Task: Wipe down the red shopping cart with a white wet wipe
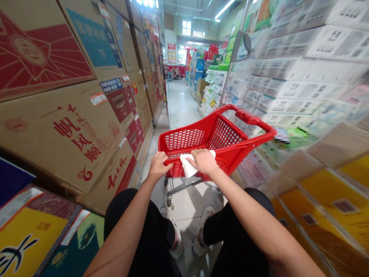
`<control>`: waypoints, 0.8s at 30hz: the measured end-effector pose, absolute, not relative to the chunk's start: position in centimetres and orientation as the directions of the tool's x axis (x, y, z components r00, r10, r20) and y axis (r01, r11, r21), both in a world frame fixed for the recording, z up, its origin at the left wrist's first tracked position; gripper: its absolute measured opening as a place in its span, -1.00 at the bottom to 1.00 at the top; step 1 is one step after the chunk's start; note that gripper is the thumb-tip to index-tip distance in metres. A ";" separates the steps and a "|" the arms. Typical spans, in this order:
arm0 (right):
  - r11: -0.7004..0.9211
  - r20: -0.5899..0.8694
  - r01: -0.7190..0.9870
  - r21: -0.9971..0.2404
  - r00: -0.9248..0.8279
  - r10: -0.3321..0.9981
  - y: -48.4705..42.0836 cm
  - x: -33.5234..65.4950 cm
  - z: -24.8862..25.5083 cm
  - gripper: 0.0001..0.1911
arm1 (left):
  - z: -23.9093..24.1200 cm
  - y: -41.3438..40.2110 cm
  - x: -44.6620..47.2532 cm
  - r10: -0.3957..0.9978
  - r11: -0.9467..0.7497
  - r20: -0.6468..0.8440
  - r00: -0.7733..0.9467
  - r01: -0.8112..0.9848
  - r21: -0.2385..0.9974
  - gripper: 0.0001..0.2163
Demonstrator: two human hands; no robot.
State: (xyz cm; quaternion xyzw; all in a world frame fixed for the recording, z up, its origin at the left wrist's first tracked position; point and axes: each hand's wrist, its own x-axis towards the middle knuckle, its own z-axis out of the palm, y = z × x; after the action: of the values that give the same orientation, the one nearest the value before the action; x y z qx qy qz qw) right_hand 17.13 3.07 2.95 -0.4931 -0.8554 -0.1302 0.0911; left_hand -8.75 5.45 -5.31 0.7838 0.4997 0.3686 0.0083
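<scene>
A red plastic shopping cart (184, 139) stands side-on before my knees, its handle (253, 117) up at the right. My left hand (158, 165) is closed over the near left corner of the basket rim. In my right hand (204, 161) is a white cloth or tissue (188, 166), pressed against the near rim of the basket. The fingertips of that hand are partly hidden by the cloth. Below the basket show the grey metal frame and a caster wheel (169, 199). Through the mesh sides no goods can be made out.
Stacked cardboard cartons (52, 130) wall in the left side. On the right rise wrapped white packs (300, 84) and yellow cartons (334, 192). A tiled aisle (178, 96) runs ahead past a metal post (230, 73). My shoes (203, 227) are beside the cart.
</scene>
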 end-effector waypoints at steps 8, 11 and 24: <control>0.304 0.313 0.918 0.255 -0.375 0.872 3.9 27.6 5.7 -0.39 | -5.5 5.6 -8.6 0.770 -0.528 0.596 0.229 0.754 0.392 -0.80; 0.240 0.333 0.941 0.238 -0.311 0.890 3.7 27.2 5.6 -0.39 | -5.3 5.4 -8.1 0.772 -0.522 0.603 0.201 0.743 0.420 -0.79; 0.442 0.456 0.897 0.002 -0.394 0.798 2.0 10.6 0.9 -0.54 | -5.9 5.6 -8.7 0.729 -0.542 0.650 0.216 0.761 0.356 -0.75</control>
State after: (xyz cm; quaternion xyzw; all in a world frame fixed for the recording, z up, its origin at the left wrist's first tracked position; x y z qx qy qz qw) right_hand 10.64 1.98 0.94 -0.5135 -0.8254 -0.1245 0.1985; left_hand -8.71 5.64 -5.91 0.7794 0.4779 0.4047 -0.0197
